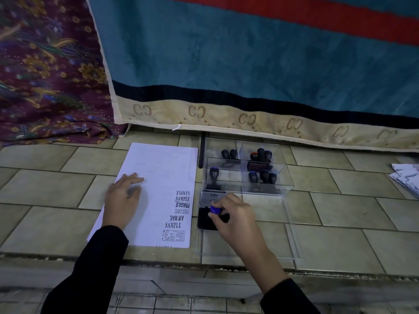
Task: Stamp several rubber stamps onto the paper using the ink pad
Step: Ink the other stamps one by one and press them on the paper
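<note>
Head view. I log the left grip [123, 198] as released, fingers flat on the paper [158, 173], which lies on the tiled surface [340, 234]. The right grip [235, 219] grasps a blue-topped stamp [215, 210] at the open black ink pad [206, 222], just right of the paper; my view of the contact is hidden. Prints line the paper's right edge: SAMPLE, FRAGILE, FAX OUT, AIR MAIL. Other stamps [264, 176] stand in a clear divided box [263, 193] beyond the pad.

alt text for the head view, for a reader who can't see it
The right hand grips a blue-topped stamp on the open black ink pad, while the left hand lies flat on a white paper beside it. The paper's right edge bears prints such as SAMPLE, FRAGILE and AIR MAIL; a clear box behind the pad holds more stamps.
</note>
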Available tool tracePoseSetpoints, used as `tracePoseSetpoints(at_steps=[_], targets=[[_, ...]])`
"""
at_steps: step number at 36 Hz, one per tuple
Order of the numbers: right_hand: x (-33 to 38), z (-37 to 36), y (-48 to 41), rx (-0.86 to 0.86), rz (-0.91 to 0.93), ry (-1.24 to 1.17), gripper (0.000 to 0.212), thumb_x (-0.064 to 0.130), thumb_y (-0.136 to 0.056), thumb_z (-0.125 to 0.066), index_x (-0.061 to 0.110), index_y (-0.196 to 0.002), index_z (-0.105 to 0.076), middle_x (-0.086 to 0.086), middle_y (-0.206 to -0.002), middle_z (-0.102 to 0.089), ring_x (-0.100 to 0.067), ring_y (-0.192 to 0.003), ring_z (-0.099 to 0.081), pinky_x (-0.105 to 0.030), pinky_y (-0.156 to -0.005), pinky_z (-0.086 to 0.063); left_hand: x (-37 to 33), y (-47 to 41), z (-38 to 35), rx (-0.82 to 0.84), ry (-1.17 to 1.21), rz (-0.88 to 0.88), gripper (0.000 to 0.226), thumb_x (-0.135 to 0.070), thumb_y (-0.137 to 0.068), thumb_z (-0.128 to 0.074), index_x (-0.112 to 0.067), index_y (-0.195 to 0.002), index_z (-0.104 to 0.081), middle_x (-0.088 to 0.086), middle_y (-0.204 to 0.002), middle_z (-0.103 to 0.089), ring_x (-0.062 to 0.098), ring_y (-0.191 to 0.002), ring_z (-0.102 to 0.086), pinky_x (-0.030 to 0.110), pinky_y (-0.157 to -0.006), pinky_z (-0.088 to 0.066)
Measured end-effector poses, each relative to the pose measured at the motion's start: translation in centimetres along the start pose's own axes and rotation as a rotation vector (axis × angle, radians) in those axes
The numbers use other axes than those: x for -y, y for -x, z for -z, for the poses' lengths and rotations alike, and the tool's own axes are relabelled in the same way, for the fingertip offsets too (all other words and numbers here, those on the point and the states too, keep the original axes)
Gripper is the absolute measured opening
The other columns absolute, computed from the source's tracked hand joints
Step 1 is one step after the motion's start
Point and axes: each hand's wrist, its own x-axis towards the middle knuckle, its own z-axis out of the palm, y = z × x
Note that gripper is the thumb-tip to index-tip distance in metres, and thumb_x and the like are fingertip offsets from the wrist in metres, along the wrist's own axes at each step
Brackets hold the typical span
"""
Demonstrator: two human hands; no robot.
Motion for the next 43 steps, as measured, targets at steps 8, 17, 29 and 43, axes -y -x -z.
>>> tracePoseSetpoints(at_steps=[8,17,29,43], targets=[[0.7,-0.3,1.4,0.015,0.002,0.109,0.014,0.006,-0.075,-0.074,0.011,-0.080,-0.062,0.000,-0.087,-0.062,-0.014,-0.076,-0.061,-0.031,-0.068,-0.056,-0.7,-0.3,0.8,-0.013,0.285,0.155,0.028,-0.011,-0.095,-0.051,-0.032,-0.102,-0.067,-0.012,-0.124,-0.060,0.003,-0.124,-0.048,0.023,-0.103,-0.034],[0.9,-0.2,0.7,0.021,-0.044,0.086,0.012,0.006,-0.077,-0.073,0.008,-0.086,-0.065,-0.002,-0.092,-0.064,-0.014,-0.080,-0.063,-0.028,-0.074,-0.056,-0.6,0.5,2.1,-0.156,0.303,0.107,0.028,-0.016,-0.095,-0.048,-0.037,-0.100,-0.067,-0.023,-0.116,-0.063,-0.016,-0.109,-0.052,0.014,-0.093,-0.036],[0.4,-0.5,1.2,-0.020,-0.032,0.012,0.017,0.003,-0.075,-0.075,0.009,-0.090,-0.067,0.001,-0.094,-0.063,-0.009,-0.082,-0.063,-0.027,-0.076,-0.058,2.1,0.8,4.0,0.059,-0.405,-0.138,0.025,-0.012,-0.092,-0.060,-0.013,-0.116,-0.067,0.008,-0.137,-0.057,0.029,-0.137,-0.040,0.046,-0.111,-0.020],[3.0,-1.2,0.2,0.005,0.043,-0.125,0.018,0.009,-0.079,-0.072,0.009,-0.097,-0.068,-0.002,-0.095,-0.066,-0.007,-0.080,-0.065,-0.015,-0.077,-0.055,1.9,1.0,4.0,0.061,-0.366,-0.158,0.033,-0.022,-0.094,-0.051,-0.016,-0.124,-0.063,0.004,-0.141,-0.053,0.025,-0.137,-0.042,0.046,-0.112,-0.021]])
